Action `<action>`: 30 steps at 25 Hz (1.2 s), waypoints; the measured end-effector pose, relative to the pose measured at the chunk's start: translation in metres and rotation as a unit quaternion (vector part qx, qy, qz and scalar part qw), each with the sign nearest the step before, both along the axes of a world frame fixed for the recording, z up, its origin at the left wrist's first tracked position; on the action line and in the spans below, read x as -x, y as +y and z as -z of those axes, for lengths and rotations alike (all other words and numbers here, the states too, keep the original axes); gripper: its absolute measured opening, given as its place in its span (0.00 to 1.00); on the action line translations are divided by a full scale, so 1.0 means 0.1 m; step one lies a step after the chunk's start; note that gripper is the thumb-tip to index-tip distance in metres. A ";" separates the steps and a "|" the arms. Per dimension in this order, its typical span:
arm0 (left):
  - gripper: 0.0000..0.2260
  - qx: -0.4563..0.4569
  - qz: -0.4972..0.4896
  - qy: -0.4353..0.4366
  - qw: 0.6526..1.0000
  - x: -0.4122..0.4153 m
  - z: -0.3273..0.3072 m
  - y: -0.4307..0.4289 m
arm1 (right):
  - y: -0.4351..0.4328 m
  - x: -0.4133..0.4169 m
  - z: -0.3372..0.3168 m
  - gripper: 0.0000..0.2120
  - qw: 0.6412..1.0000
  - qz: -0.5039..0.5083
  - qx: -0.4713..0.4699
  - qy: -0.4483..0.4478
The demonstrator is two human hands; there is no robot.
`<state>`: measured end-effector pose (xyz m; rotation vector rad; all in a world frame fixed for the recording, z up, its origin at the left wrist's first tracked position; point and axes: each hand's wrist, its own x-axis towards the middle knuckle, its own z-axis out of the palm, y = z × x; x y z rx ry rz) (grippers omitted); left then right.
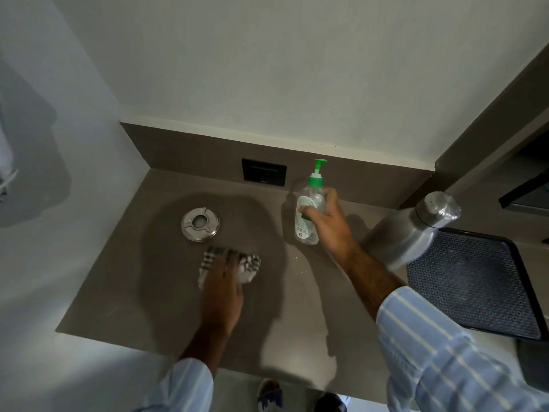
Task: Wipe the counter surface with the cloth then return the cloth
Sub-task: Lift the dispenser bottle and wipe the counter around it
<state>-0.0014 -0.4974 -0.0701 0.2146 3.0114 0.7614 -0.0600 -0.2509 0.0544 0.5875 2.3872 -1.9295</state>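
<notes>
A bunched grey-and-white striped cloth (248, 264) lies on the brown counter (124, 263), near its middle. My left hand (221, 289) presses flat on top of the cloth and covers much of it. Further right, my right hand (328, 223) is wrapped around a clear pump bottle (307, 203) with a green pump head. The bottle stands close to the back upstand, and I cannot tell whether its base touches the counter.
A round metal ashtray (200, 223) sits just behind the cloth. A steel flask (413, 230) stands at the right beside a black textured tray (472, 283). A black wall plate (264, 172) is set in the back upstand. White walls close the left and back.
</notes>
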 end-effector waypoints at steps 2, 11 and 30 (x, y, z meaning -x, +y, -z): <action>0.28 0.089 0.006 -0.029 0.996 -0.12 0.32 0.13 | 0.05 0.04 0.16 0.21 1.000 0.005 0.007 0.002; 0.27 0.087 0.244 -0.001 0.966 0.19 0.34 1.11 | 0.08 0.11 0.51 0.26 0.998 -0.006 -0.049 0.030; 0.21 0.066 0.160 0.018 0.985 0.25 0.23 0.18 | -0.10 -0.16 0.96 0.22 0.995 -0.073 -0.072 0.005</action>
